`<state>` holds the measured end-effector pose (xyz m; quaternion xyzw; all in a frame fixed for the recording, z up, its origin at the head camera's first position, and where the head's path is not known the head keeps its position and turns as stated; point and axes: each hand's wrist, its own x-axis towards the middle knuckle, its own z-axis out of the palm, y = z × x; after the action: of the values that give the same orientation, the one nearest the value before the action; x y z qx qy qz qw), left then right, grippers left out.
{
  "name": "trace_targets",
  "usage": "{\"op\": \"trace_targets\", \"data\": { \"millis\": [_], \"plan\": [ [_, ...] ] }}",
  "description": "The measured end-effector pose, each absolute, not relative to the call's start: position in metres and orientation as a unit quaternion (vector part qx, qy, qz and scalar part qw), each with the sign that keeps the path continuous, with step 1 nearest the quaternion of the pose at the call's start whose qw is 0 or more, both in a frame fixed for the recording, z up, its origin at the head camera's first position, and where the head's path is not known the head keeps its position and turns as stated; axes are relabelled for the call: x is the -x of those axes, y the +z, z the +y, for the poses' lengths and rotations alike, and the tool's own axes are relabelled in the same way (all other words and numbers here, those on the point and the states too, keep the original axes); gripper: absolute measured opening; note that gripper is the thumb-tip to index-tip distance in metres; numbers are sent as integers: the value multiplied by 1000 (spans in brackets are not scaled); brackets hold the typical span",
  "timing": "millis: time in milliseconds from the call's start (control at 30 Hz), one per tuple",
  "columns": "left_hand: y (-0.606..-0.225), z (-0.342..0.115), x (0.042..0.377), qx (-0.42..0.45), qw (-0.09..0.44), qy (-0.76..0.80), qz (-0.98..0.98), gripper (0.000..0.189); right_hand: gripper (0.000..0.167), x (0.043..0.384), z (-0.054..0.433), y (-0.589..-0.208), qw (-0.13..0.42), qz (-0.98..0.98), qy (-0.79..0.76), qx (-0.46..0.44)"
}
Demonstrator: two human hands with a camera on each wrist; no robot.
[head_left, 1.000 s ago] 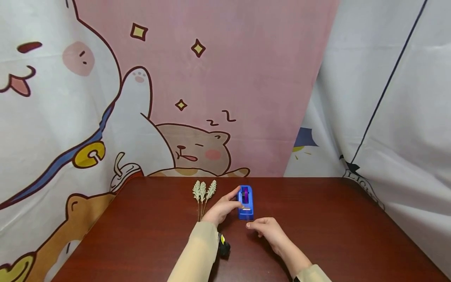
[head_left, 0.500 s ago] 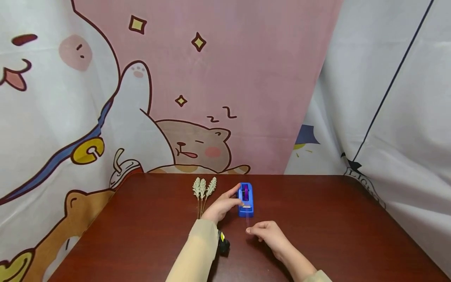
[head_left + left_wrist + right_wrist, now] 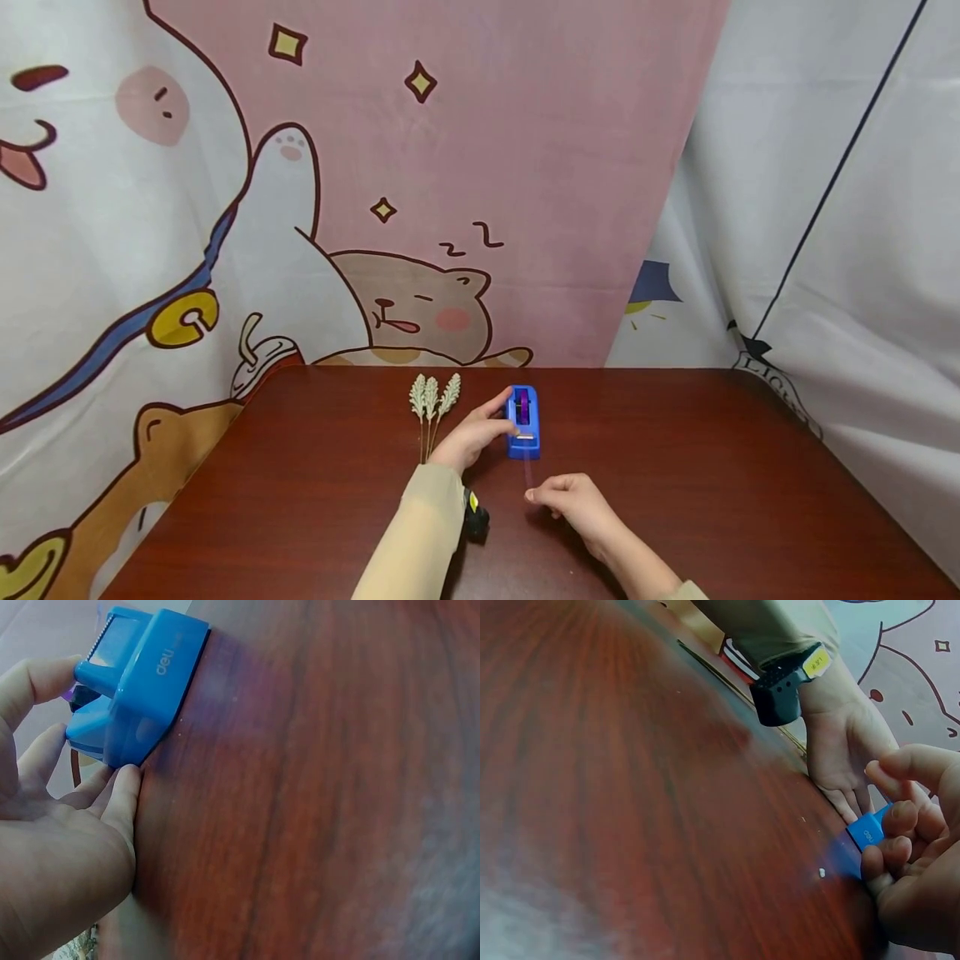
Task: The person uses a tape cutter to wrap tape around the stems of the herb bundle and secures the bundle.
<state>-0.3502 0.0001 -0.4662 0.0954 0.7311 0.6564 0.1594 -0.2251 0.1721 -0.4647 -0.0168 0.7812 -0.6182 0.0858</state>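
Observation:
A blue tape dispenser (image 3: pixel 533 425) with a purple-looking roll in it rests on the table in the head view. My left hand (image 3: pixel 476 435) grips it from the left, thumb near the serrated cutter and fingers along its side, as the left wrist view shows on the blue body (image 3: pixel 154 682). From the dispenser's front end, a clear strip of tape (image 3: pixel 527 475) runs toward me. Its free end is pinched between thumb and forefinger of my right hand (image 3: pixel 577 504). In the right wrist view, the curled fingers (image 3: pixel 900 851) partly cover the dispenser (image 3: pixel 862 831).
Three pale wheat-like sprigs (image 3: pixel 431 400) lie just left of the left hand, their stems partly behind it. A black camera (image 3: pixel 476 521) is strapped at the left wrist. Behind the dark red table (image 3: pixel 675 467) hangs a cartoon-printed curtain (image 3: pixel 562 208).
My right hand has drawn back toward me, away from the dispenser, and the stretch of tape between them has lengthened. The left hand has kept its grip on the dispenser.

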Motion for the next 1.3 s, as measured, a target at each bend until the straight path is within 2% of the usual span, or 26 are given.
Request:
{"op": "trace_targets", "data": {
  "millis": [867, 1300],
  "plan": [
    [-467, 1, 353, -93, 166, 653, 733, 82, 32, 216, 177, -466, 100, 772, -626, 53],
    [-466, 0, 352, -93, 165, 653, 734, 83, 27, 213, 176, -466, 94, 782, -613, 54]
  ]
}}
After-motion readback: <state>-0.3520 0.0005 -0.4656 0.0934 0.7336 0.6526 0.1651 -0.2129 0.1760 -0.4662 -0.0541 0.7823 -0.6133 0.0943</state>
